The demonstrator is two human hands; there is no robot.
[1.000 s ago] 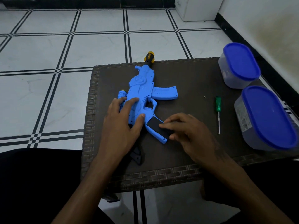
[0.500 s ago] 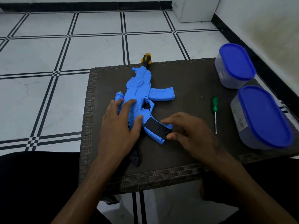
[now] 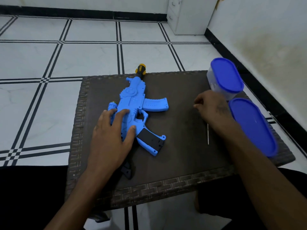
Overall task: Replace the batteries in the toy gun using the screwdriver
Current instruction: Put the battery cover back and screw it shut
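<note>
The blue toy gun is lying flat on the dark woven desk, muzzle pointing away from us, black panel on its handle facing up. Our left hand is pressing down on its body, grip spread and fingers straight. Our right hand is hovering over the screwdriver, fingers curling; whether that grip is touching it, we cannot tell. Two blue-lidded containers are standing just beside.

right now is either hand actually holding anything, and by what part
Left hand presses flat on the toy gun, gripping nothing. Right hand covers the screwdriver handle; grip cannot be told.
</note>
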